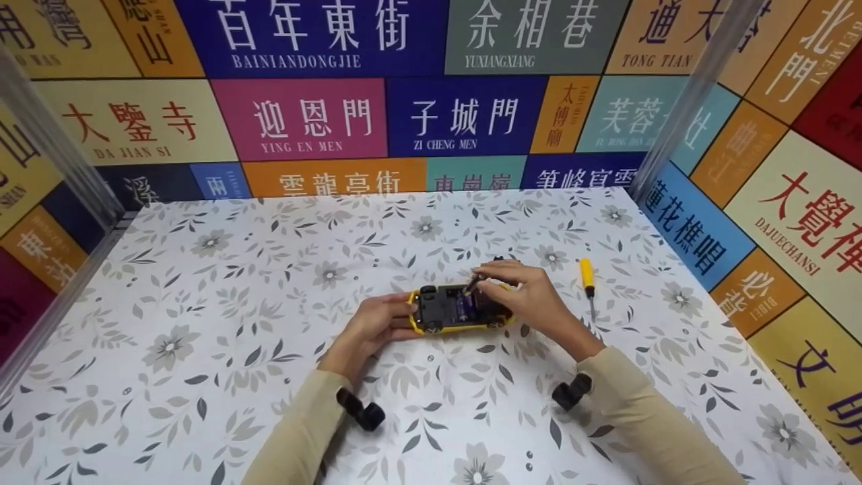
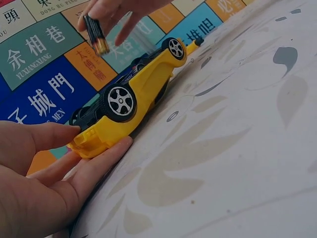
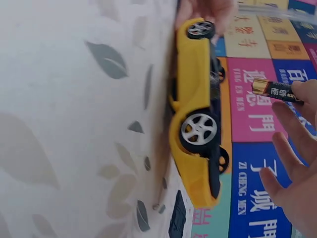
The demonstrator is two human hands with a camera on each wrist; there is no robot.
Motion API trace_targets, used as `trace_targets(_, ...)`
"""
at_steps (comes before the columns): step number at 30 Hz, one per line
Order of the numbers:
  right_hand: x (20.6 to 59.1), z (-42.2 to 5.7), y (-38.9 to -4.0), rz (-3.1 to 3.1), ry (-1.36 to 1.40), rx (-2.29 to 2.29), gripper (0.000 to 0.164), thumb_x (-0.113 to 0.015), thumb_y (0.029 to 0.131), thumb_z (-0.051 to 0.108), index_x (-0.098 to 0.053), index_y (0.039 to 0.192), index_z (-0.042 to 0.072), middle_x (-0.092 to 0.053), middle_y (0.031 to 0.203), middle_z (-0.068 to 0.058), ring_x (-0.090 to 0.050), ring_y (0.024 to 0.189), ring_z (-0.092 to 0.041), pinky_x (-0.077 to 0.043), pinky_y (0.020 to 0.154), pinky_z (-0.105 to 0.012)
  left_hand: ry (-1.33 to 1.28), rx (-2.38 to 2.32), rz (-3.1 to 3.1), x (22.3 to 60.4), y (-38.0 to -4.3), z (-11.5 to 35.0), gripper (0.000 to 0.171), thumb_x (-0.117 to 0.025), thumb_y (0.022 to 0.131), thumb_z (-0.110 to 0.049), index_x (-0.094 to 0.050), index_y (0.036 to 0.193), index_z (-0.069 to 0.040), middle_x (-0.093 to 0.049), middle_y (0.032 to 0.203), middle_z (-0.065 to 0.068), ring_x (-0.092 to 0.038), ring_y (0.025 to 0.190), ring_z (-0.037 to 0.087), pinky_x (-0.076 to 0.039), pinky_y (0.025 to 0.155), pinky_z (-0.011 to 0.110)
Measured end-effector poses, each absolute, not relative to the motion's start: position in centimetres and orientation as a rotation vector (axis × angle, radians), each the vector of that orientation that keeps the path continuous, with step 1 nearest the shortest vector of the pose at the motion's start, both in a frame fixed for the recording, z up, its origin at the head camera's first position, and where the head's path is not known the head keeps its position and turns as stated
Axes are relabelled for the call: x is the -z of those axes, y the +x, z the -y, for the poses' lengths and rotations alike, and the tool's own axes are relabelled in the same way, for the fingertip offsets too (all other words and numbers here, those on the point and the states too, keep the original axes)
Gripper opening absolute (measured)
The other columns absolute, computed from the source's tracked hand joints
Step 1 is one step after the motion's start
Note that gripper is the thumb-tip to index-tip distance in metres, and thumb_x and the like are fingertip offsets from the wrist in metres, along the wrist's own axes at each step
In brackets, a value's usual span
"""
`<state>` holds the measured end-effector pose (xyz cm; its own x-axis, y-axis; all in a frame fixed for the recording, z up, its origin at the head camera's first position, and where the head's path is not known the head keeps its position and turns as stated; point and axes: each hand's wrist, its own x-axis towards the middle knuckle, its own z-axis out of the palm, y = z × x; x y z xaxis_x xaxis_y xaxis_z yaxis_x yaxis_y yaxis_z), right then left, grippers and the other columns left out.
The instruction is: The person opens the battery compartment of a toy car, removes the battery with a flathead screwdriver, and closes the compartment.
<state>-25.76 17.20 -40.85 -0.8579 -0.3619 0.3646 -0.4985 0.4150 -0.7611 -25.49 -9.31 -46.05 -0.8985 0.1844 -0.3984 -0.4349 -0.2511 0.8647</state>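
A yellow toy car (image 1: 463,310) lies upside down on the table, its black underside and wheels facing up. My left hand (image 1: 374,323) grips one end of it, thumb on the underside and fingers along the body, as the left wrist view shows. Between thumb and fingertips my right hand (image 1: 522,293) pinches a small black and copper battery (image 3: 277,91). It is held above the open compartment (image 1: 466,308) in the car's underside, apart from the car in both wrist views. Something purple shows inside that compartment.
A screwdriver (image 1: 588,283) with a yellow handle lies to the right of my right hand. A small black piece (image 3: 177,213) lies on the table beyond the car's far end. The floral tabletop (image 1: 269,236) meets walls of coloured sign panels (image 1: 296,118).
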Motion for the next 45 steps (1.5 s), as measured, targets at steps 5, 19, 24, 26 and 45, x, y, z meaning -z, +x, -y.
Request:
trace_targets(5, 40.0, -19.5, -26.3, 2.58, 0.588, -1.627, 0.037, -0.059, 0.101, 0.022, -0.063, 0.136, 0.009, -0.063, 0.137, -0.014, -0.064, 0.107, -0.007, -0.056, 0.089, -0.021, -0.301, -2.197, -1.62, 46.2, -25.6, 9.2, 0.052, -0.06, 0.09, 0.004, -0.051, 0.142, 0.003, -0.068, 0.119, 0.03, -0.075, 0.081, 0.028, -0.064, 0.08, 0.042)
trace_targets(19, 40.8, -24.9, -29.0, 2.656, 0.037, -1.991, 0.05, -0.064, 0.099, 0.025, -0.051, 0.137, -0.003, -0.07, 0.105, 0.003, -0.071, 0.09, -0.009, -0.059, 0.097, -0.04, -0.271, -2.192, -1.633, 46.2, -25.7, 9.3, 0.053, -0.061, 0.091, 0.003, -0.05, 0.143, 0.003, -0.066, 0.123, 0.031, -0.075, 0.085, 0.028, -0.064, 0.083, 0.043)
trace_targets(24, 41.5, -25.3, -29.6, 2.688, -0.037, -2.014, 0.047, -0.065, 0.098, 0.023, -0.054, 0.137, -0.002, -0.07, 0.1, 0.007, -0.073, 0.087, -0.009, -0.062, 0.09, -0.033, -0.282, -2.19, -1.633, 46.3, -25.8, 9.2, 0.052, -0.061, 0.091, 0.003, -0.051, 0.142, 0.004, -0.07, 0.116, 0.027, -0.075, 0.081, 0.027, -0.064, 0.082, 0.043)
trace_targets(26, 41.8, -25.3, -29.9, 2.727, -0.061, -1.981, 0.046, -0.065, 0.098, 0.022, -0.057, 0.136, -0.002, -0.07, 0.099, 0.008, -0.072, 0.086, -0.008, -0.062, 0.087, -0.03, -0.287, -2.192, -1.635, 46.4, -25.8, 9.2, 0.051, -0.061, 0.091, 0.003, -0.051, 0.141, 0.004, -0.072, 0.112, 0.026, -0.075, 0.078, 0.026, -0.064, 0.081, 0.044)
trace_targets(45, 44.0, -23.5, -31.5, 2.824, -0.272, -1.829, 0.032, -0.067, 0.094, 0.009, -0.065, 0.121, -0.008, -0.071, 0.089, -0.003, -0.067, 0.072, -0.01, -0.062, 0.068, -0.023, -0.253, -2.197, -1.635, 46.5, -25.6, 9.3, 0.051, -0.06, 0.091, 0.003, -0.051, 0.141, 0.004, -0.072, 0.111, 0.025, -0.075, 0.079, 0.026, -0.064, 0.081, 0.043)
